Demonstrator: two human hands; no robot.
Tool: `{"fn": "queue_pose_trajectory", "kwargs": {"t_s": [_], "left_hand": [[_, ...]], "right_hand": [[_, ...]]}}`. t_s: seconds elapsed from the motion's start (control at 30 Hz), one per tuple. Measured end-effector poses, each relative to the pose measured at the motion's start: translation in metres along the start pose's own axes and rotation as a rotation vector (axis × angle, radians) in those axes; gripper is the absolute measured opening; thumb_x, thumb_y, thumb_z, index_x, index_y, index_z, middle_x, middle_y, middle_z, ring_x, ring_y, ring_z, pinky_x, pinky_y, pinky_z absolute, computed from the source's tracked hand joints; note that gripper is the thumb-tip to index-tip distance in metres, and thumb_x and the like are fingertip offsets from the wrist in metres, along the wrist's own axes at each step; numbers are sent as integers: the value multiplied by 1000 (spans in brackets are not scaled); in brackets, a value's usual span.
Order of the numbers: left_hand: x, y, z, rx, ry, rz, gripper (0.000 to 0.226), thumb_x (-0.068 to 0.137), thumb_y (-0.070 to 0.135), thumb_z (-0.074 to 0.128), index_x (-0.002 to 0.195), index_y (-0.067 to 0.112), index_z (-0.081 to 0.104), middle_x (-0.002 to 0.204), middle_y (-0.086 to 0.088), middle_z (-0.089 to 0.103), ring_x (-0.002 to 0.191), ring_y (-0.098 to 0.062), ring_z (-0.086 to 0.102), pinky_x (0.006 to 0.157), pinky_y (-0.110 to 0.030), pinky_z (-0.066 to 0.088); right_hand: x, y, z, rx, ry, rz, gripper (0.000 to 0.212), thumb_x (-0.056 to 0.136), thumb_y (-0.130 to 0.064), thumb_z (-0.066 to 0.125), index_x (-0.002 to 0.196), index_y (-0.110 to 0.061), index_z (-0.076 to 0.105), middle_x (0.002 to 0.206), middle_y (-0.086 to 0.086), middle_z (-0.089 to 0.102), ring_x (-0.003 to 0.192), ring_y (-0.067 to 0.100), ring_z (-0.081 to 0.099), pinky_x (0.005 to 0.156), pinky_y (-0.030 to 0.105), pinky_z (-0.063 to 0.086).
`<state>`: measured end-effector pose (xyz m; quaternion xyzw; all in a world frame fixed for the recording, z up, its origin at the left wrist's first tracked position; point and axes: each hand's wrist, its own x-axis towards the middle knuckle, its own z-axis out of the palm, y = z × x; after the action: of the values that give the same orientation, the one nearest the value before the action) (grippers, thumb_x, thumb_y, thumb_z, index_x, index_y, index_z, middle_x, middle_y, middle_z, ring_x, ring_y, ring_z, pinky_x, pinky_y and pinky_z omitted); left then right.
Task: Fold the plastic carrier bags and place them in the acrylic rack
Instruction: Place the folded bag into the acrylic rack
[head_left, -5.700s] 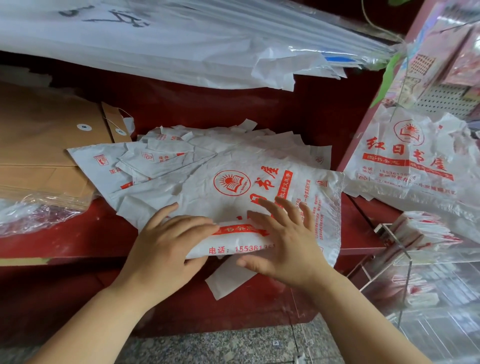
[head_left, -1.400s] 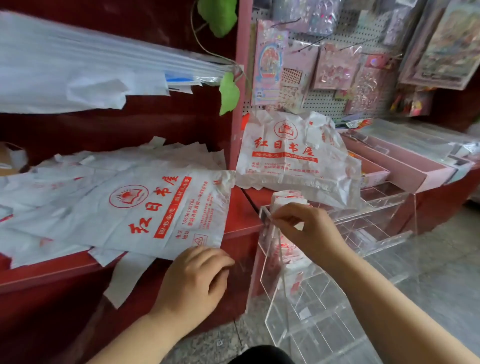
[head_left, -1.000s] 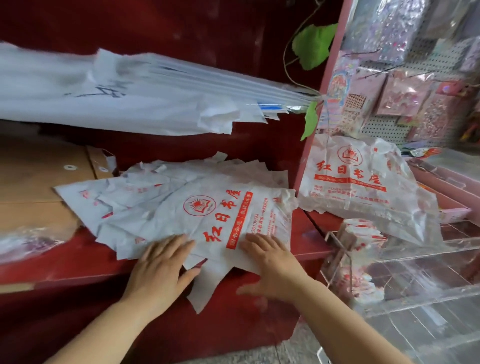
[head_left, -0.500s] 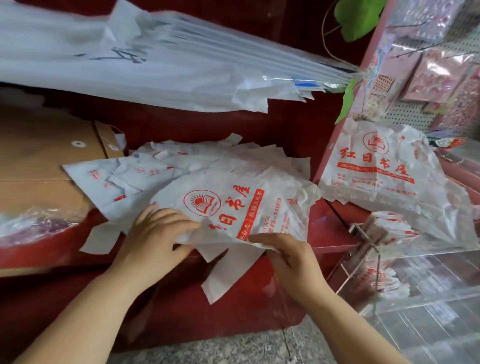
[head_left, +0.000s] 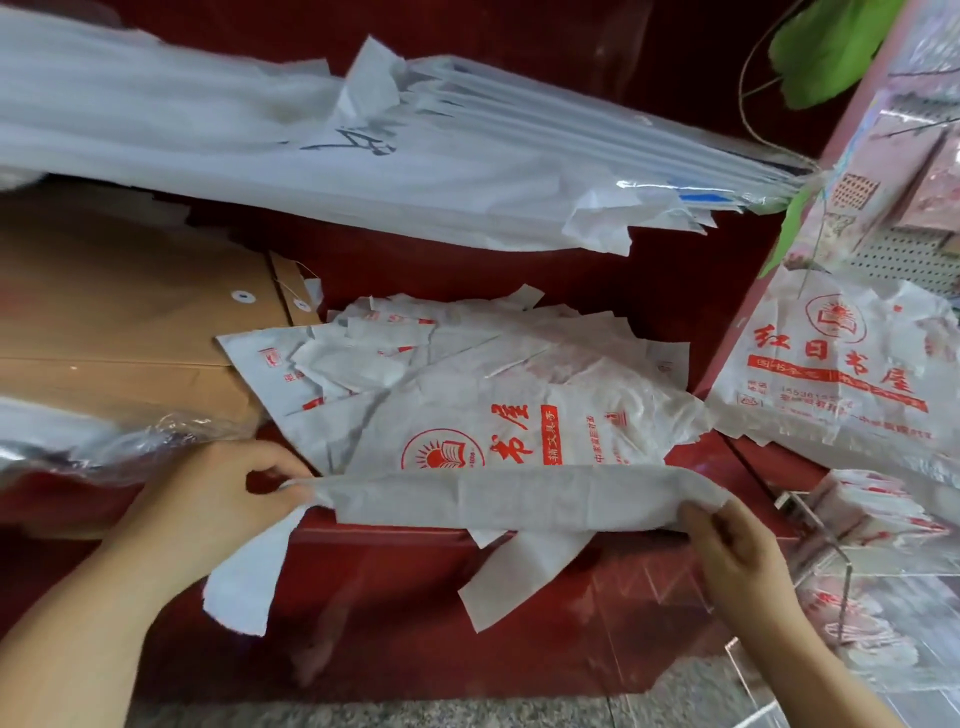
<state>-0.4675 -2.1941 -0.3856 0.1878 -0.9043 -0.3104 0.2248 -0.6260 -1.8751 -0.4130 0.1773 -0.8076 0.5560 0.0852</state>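
Note:
A white plastic carrier bag (head_left: 519, 447) with red print lies on top of a loose pile of like bags (head_left: 441, 343) on the red counter (head_left: 696, 467). Its near edge is turned up into a long fold. My left hand (head_left: 218, 493) pinches the left end of that fold. My right hand (head_left: 732, 545) pinches the right end. The bag's handles hang over the counter's front edge. The clear acrylic rack (head_left: 841, 561) stands at the lower right with folded bags (head_left: 872, 514) inside.
A thick bundle of white sheets (head_left: 363, 145) overhangs the counter from above. Brown envelopes (head_left: 130, 322) and clear plastic wrap (head_left: 93, 447) lie at the left. Another printed bag (head_left: 841, 364) hangs at the right under a pegboard of goods.
Half a second ago both hands were at the top bag's near edge. Now they have lifted that edge and turned it over into a long fold, hands spread further apart.

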Motion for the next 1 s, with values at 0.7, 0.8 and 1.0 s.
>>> {"fn": "queue_pose_trajectory", "kwargs": {"t_s": [0.7, 0.8, 1.0], "left_hand": [[22, 32, 62, 190, 171, -152, 79, 78, 71, 25, 130, 16, 48, 125, 1, 59, 113, -22, 54, 97, -31, 32], [30, 29, 73, 273, 186, -214, 59, 90, 55, 36, 137, 19, 34, 125, 2, 57, 116, -20, 50, 100, -32, 25], [36, 36, 74, -45, 337, -191, 38, 85, 31, 61, 118, 14, 56, 102, -5, 64, 102, -24, 56, 98, -29, 20]], "right_hand": [[67, -26, 40, -754, -10, 223, 34, 98, -22, 31, 123, -10, 52, 108, 20, 61, 95, 35, 56, 69, 33, 35], [71, -25, 44, -811, -17, 194, 32, 98, -20, 29, 117, -7, 52, 101, 20, 62, 87, 34, 56, 64, 30, 34], [85, -13, 45, -803, -59, 278, 33, 98, -16, 29, 115, 0, 51, 110, 24, 59, 100, 37, 55, 69, 33, 35]]}}
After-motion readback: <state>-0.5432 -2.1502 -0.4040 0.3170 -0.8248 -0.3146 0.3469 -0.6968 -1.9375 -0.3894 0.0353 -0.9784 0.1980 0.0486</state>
